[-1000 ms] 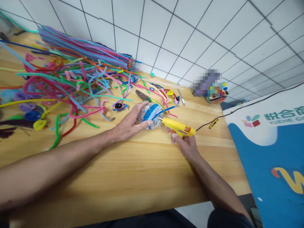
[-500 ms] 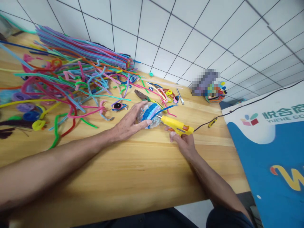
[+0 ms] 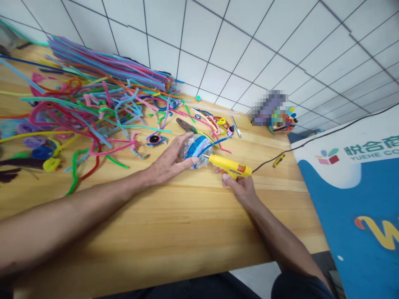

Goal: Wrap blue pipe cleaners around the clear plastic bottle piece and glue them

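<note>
My left hand (image 3: 173, 160) is closed around a clear, rounded plastic piece (image 3: 187, 148) wrapped with blue and lilac pipe cleaners. A loose blue pipe cleaner end (image 3: 218, 143) sticks out from it to the right. In my right hand (image 3: 241, 186) is a yellow glue gun (image 3: 230, 165), with my fingers wrapped round its handle. Its thin metal nozzle points left and reaches over the wrapped side of the plastic piece. Whether the tip touches the piece cannot be told.
Pliers (image 3: 186, 125) lie just behind the plastic piece. Tangled pipe cleaners (image 3: 93, 108) and a long bundle (image 3: 112, 64) cover the left. A yellow cutter (image 3: 279, 160) lies right, near the black cord (image 3: 327, 135). A decorated item (image 3: 282, 124) stands by the wall.
The glue gun and my right hand have shifted slightly left, bringing the nozzle farther over the plastic piece. My left hand has hardly moved.
</note>
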`<action>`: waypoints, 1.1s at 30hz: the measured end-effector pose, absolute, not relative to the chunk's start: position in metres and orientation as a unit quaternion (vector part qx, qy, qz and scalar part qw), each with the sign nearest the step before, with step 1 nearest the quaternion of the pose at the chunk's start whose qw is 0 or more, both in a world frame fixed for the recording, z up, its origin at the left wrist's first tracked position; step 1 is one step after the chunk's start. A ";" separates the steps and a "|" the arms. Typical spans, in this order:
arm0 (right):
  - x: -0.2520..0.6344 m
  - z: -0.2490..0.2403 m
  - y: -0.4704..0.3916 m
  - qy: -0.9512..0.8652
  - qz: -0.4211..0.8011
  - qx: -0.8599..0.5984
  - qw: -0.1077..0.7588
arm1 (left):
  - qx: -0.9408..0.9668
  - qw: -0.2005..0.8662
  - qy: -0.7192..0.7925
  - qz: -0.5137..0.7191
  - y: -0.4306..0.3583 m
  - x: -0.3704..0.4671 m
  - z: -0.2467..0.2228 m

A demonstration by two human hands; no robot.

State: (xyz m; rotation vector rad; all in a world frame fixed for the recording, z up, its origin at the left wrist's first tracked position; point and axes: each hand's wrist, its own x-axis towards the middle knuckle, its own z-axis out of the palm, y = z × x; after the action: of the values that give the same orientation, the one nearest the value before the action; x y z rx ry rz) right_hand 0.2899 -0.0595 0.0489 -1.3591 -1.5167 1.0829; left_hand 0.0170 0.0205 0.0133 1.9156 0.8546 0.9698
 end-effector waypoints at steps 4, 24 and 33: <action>0.291 0.045 -0.058 -0.594 0.425 -0.539 0.420 | 0.758 0.401 0.339 0.386 0.021 0.017 0.013; 0.414 0.026 0.037 -0.440 0.130 -0.765 0.452 | 0.765 0.393 0.343 0.379 0.020 0.017 0.014; 0.435 0.000 0.044 -0.438 0.113 -0.789 0.415 | 0.763 0.394 0.352 0.372 0.021 0.015 0.013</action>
State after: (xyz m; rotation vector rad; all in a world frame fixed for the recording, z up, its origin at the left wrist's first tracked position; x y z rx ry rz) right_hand 0.4354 0.0442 0.0001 -1.9826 -1.1016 0.2834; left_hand 0.0155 0.0211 0.0134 1.9367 0.8925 0.9440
